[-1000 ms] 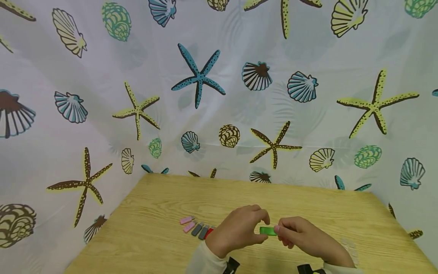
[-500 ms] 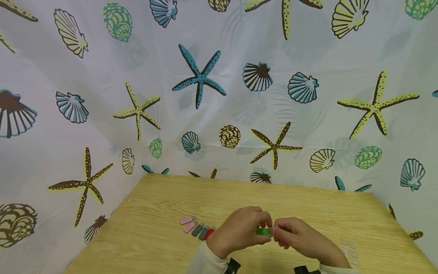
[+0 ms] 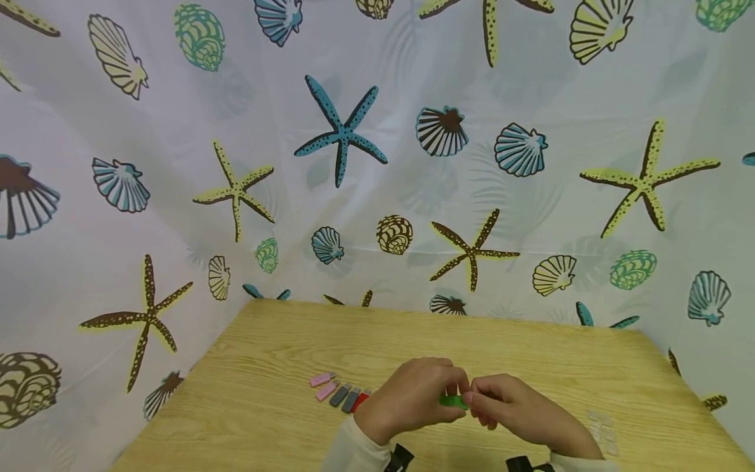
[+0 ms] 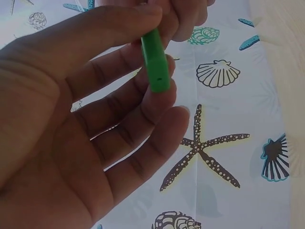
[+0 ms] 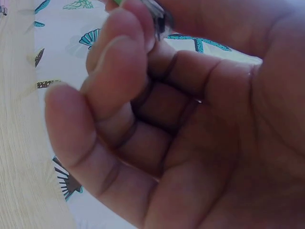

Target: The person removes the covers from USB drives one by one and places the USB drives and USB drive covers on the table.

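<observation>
A green USB stick [image 3: 451, 402] is held between the two hands above the table. My left hand [image 3: 413, 396] pinches its body between thumb and fingers; in the left wrist view the green end [image 4: 156, 71] points out past the fingertips. My right hand [image 3: 510, 406] grips the opposite end with thumb and index finger. In the right wrist view the metal plug [image 5: 158, 20] shows between those fingers, with what looks like a clear cap around it. The right hand's other fingers are curled. Much of the stick is hidden by fingers.
Left of the hands lie two pink USB sticks [image 3: 324, 387], two grey ones [image 3: 345, 397] and a red one [image 3: 359, 401] partly behind the left hand. Several small clear plastic pieces [image 3: 601, 429] lie at the right. A patterned cloth [image 3: 377, 196] encloses the wooden table [image 3: 283, 354].
The left thumb and fingers have closed onto the green USB stick, which they stood around before. The right hand has moved slightly left with it, and less green shows.
</observation>
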Demonstrator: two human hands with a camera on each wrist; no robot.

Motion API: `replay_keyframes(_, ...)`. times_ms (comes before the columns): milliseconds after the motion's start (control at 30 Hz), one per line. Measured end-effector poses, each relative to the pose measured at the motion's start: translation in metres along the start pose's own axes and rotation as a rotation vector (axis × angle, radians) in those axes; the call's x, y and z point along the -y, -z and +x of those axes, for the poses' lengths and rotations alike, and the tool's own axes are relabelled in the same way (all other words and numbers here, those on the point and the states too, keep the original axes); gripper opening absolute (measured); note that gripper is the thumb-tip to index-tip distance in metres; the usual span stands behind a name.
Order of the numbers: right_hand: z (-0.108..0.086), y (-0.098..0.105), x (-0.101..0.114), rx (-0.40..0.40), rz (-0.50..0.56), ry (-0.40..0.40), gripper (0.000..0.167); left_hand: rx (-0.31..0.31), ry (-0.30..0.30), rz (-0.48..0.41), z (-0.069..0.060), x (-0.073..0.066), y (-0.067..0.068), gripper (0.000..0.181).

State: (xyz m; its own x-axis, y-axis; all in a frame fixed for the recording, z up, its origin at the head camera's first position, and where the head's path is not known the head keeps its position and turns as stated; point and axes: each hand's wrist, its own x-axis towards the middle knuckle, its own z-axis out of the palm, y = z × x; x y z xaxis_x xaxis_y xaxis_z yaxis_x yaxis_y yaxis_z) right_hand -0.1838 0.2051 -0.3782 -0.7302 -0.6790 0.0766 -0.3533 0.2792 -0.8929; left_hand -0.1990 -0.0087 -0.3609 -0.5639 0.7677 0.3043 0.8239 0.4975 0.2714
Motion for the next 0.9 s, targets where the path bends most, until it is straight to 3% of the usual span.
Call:
replay_keyframes(400,-0.0032,0.0018,-0.0018,0.039,0.053,0.104,0.03,-0.014,-0.101,-0.051,0.0002,0.0026,0.002,0.013)
replay_keyframes(900,-0.003,0.0016,0.0007,-0.013,0.008,0.097,0.031,-0.052,-0.084,-0.056,-0.0018,-0.0001,0.0039,0.01)
